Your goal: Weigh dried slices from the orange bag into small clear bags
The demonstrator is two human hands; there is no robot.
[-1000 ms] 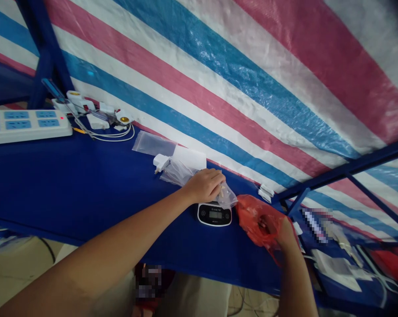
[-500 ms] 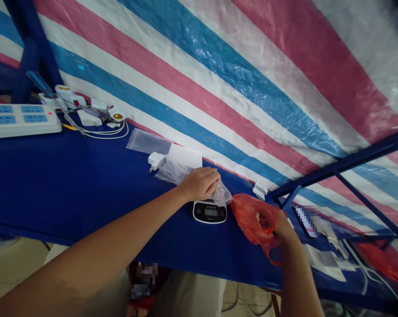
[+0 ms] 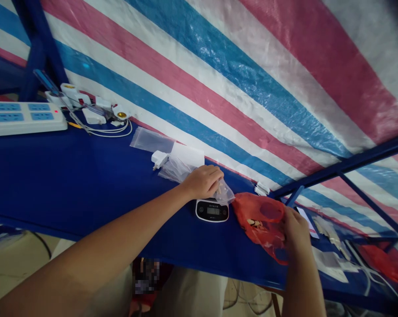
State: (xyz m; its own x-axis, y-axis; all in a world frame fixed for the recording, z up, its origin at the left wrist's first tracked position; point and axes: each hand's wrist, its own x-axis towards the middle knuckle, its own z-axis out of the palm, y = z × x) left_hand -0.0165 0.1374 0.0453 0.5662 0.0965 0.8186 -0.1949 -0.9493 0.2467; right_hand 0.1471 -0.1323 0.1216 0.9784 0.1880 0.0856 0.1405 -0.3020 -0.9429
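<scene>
My left hand (image 3: 204, 181) is closed over a clear plastic bag (image 3: 226, 193) with small beige pieces in it. The bag lies on top of a digital kitchen scale (image 3: 212, 210), whose black front and display show below my hand. To the right, my right hand (image 3: 296, 224) grips the edge of a red plastic bag (image 3: 252, 204). Its fingers are partly hidden behind the bag's edge. Beige pieces (image 3: 256, 223) show inside the red bag, through its open mouth.
Left of the scale lie a white plug adapter (image 3: 160, 159), clear bags (image 3: 174, 170) and white paper (image 3: 187, 154). A power strip (image 3: 27, 118) and cables (image 3: 109, 132) sit at the far left. A striped tarp (image 3: 172, 83) rises behind; a blue metal bar (image 3: 357, 160) crosses at right.
My right hand has pulled the red bag's edge to the right, and more of the beige pieces inside shows. My left hand stays on the clear bag. The view has shifted slightly.
</scene>
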